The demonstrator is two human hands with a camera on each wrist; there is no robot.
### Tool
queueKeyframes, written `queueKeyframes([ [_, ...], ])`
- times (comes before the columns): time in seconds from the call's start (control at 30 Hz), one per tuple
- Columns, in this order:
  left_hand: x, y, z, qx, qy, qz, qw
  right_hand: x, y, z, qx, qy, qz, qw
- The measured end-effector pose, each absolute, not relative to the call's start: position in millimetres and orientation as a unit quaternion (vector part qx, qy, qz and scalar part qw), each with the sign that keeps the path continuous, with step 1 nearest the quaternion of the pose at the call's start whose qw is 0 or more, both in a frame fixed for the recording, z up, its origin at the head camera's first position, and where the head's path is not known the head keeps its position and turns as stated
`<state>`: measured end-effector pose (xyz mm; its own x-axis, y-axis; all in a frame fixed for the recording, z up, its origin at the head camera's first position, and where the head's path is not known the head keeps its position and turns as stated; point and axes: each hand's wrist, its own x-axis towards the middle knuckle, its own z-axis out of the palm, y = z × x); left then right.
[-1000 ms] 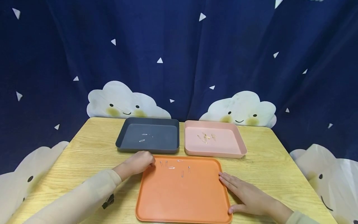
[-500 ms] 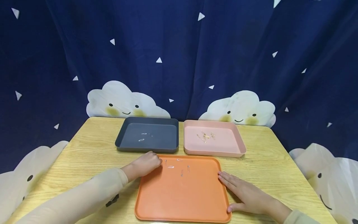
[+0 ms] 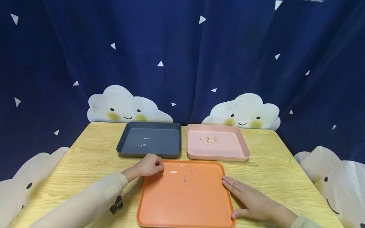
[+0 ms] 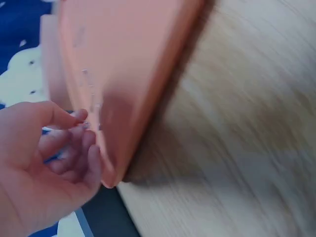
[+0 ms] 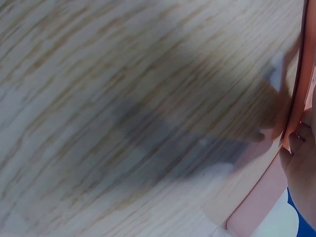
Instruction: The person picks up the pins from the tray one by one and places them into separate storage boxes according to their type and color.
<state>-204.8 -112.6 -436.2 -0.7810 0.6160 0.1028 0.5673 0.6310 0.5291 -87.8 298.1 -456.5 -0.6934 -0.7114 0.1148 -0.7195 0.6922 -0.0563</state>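
Note:
My left hand is over the far left corner of the orange tray. Its thumb and index finger pinch a silver safety pin, which shows blurred in the left wrist view. Several more silver safety pins lie near the tray's far side, one upright-lying pin closest to the middle. My right hand rests with straight fingers against the tray's right rim; the right wrist view catches only part of its fingers.
Behind the orange tray stand a dark grey tray with a few silver safety pins and a pink tray with several gold ones. Wooden tabletop surrounds them. A dark blue curtain hangs behind.
My left hand has moved right along the tray's far left corner to the leftmost pin, then turned up slightly, pinching it. My right hand has stayed at the rim.

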Motion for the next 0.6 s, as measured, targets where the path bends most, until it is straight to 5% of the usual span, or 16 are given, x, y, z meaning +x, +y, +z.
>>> queueKeyframes([
  [0.27, -210, -117, -430, 0.154, 0.816, 0.504, 0.239, -88, 296, -457, 0.366, -0.929, 0.051, 0.024],
  [0.6, -221, -125, -424, 0.104, 0.767, 0.567, 0.282, -88, 297, -457, 0.363, -0.93, 0.048, 0.021],
])
